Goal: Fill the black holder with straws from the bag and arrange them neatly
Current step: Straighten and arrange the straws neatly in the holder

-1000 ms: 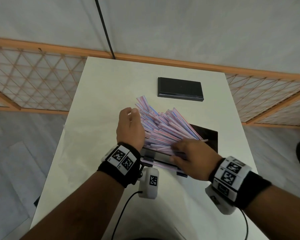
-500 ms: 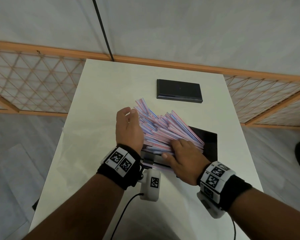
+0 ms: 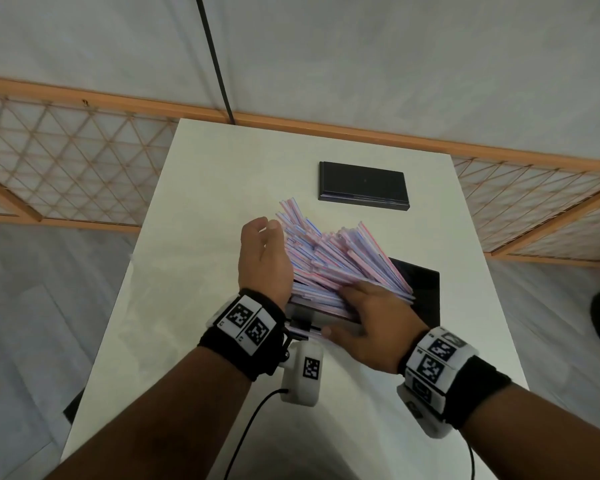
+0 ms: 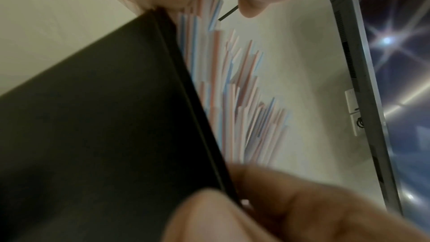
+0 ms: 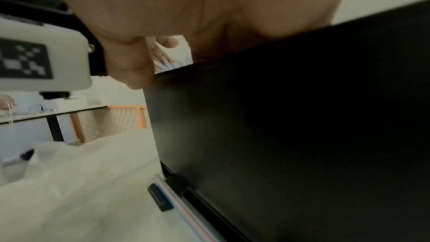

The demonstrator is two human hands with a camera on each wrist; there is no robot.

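Note:
A black holder (image 3: pixel 421 289) stands mid-table with a loose fan of pink, blue and white striped straws (image 3: pixel 329 258) sticking out of it toward the far left. My left hand (image 3: pixel 262 258) stands on edge against the left side of the fan, fingers straight. Lying flat on the straws at the holder's near edge is my right hand (image 3: pixel 373 318), thumb stretched out to the left. The left wrist view shows the holder's dark wall (image 4: pixel 104 117) and uneven straw ends (image 4: pixel 235 102). In the right wrist view the holder wall (image 5: pixel 291 135) fills the right side under my palm.
A flat black lid (image 3: pixel 362 186) lies near the table's far edge. The white table (image 3: pixel 205 202) is bare to the left and far side. Crumpled clear plastic (image 5: pixel 69 181) lies left of the holder. A wooden lattice fence (image 3: pixel 66 168) runs behind the table.
My right hand slid a little left along the holder's near edge, over the straws, and its forearm swung in. The left hand stayed against the fan.

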